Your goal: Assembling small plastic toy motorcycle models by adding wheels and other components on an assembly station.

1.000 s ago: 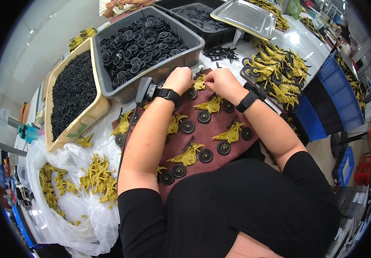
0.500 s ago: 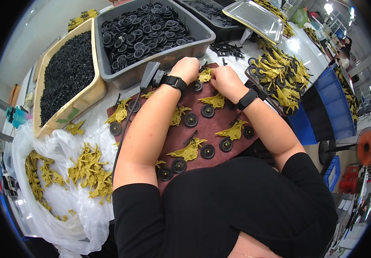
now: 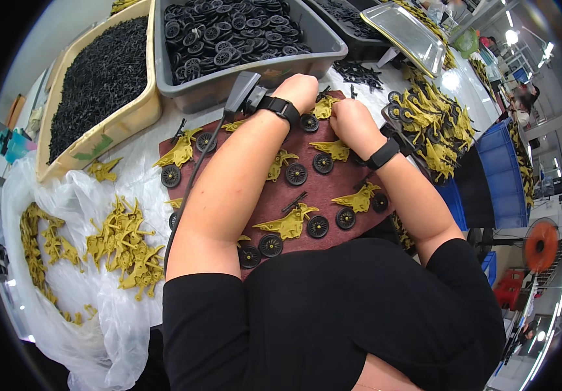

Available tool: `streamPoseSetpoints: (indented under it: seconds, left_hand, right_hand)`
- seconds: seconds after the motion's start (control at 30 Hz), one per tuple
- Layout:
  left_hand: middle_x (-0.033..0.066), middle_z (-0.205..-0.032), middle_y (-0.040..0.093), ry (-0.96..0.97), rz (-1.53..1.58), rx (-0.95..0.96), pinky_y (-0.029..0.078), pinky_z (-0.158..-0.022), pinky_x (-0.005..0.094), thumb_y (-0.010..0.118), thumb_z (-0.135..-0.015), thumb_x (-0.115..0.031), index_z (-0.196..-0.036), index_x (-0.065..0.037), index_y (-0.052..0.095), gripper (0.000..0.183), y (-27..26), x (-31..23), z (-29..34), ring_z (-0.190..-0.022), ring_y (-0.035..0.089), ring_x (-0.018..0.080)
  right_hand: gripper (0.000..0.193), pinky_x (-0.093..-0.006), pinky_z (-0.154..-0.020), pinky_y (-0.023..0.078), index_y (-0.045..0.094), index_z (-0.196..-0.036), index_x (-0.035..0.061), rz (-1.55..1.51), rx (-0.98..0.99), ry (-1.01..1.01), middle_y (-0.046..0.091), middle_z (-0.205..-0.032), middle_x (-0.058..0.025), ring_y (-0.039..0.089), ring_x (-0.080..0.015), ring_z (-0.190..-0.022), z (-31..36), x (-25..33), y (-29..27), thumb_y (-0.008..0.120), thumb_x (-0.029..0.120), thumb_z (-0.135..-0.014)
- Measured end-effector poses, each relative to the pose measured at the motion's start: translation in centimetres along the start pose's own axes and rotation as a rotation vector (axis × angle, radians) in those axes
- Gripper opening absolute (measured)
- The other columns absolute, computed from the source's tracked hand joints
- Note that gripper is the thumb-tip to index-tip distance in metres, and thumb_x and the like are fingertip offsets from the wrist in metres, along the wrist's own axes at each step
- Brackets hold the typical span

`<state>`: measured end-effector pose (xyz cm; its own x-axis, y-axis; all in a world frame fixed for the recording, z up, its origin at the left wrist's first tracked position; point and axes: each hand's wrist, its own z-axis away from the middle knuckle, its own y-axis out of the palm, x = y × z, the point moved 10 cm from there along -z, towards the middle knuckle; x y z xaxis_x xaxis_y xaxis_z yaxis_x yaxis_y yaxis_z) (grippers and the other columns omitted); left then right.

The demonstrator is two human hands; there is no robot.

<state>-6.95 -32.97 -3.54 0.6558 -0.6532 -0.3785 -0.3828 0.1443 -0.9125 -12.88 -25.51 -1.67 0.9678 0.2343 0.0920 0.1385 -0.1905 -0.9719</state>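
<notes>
At the upper centre of the frame, on the far edge of a maroon mat, lies a mustard-yellow toy motorcycle body, of moulded plastic with an irregular outline, partly hidden by the hands. A black spoked wheel with a yellow hub lies just below and to its left; a slim black piece shows at its upper end. The left hand, curled, is beside it on the left; its fingertips are hidden, so whether it grips anything cannot be told. The right hand has its bent fingers close against the body's right side, and whether they pinch it is likewise unclear. Each wrist bears a black band.

Further yellow bodies are spread over the mat, showing pointed tips and relief detail, with black wheels set near them. Beyond the mat, at upper left, a grey bin holds heaped black wheels, and a cream bin holds small black parts. At lower left, a translucent plastic bag lies open around loose yellow parts. At upper right, a pile of wheeled yellow bodies lies near blue crates; an orange fan stands farther right.
</notes>
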Motion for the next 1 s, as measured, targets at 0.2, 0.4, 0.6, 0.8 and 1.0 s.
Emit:
streamPoseSetpoints:
  seconds: [0.2,0.4,0.6,0.8,1.0]
  left_hand:
    - [0.0197,-0.079,0.066,0.025,0.011,-0.002,0.052,-0.076,0.0384,0.068,-0.066,-0.010,-0.078,-0.004,0.072,0.014,0.4,0.0,-0.6,-0.079,0.066,0.0334]
    - [0.0188,-0.080,0.067,0.013,0.012,0.037,0.052,-0.075,0.0379,0.068,-0.066,-0.010,-0.080,-0.004,0.072,0.015,0.3,-0.1,-0.4,-0.079,0.066,0.0323]
    - [0.0225,-0.084,0.066,-0.018,0.011,0.072,0.053,-0.077,0.0394,0.068,-0.068,-0.008,-0.083,-0.001,0.071,0.017,0.2,-0.2,-0.5,-0.083,0.066,0.0348]
    - [0.0208,-0.077,0.066,-0.003,0.054,0.069,0.052,-0.071,0.0378,0.070,-0.071,-0.015,-0.083,-0.002,0.071,0.018,-0.3,0.2,0.5,-0.076,0.067,0.0328]
    - [0.0196,-0.072,0.065,-0.147,0.378,-0.106,0.050,-0.067,0.0368,0.064,-0.085,-0.023,-0.082,0.002,0.070,0.026,-4.0,-0.3,1.9,-0.066,0.064,0.0266]
  right_hand:
    - [0.010,-0.0439,-0.065,0.051,0.063,-0.068,-0.0029,0.112,-0.091,-0.124,0.062,-0.067,-0.0221,0.062,-0.0372,-0.066,0.1,1.5,-0.5,0.060,0.006,-0.072]
    - [0.014,-0.0441,-0.071,0.053,0.066,-0.074,-0.0063,-0.055,0.191,0.143,0.065,-0.078,-0.0270,0.065,-0.0398,-0.076,-1.9,-1.2,0.7,0.062,0.007,-0.070]
    - [0.017,-0.0340,-0.060,0.054,0.068,-0.073,-0.0075,-0.191,0.486,0.397,0.068,-0.069,-0.0150,0.068,-0.0224,-0.064,-2.7,-3.0,2.2,0.069,0.009,-0.067]
    - [0.029,-0.0330,-0.061,0.052,0.070,-0.072,-0.0032,-0.218,0.454,0.266,0.068,-0.066,-0.0128,0.067,-0.0211,-0.061,-2.1,-3.2,1.3,0.066,0.025,-0.076]
    - [0.027,-0.0299,-0.070,0.051,0.068,-0.096,-0.0010,-0.451,-0.003,0.224,0.069,-0.082,-0.0107,0.065,-0.0164,-0.074,0.2,-3.1,-4.9,0.065,0.023,-0.085]
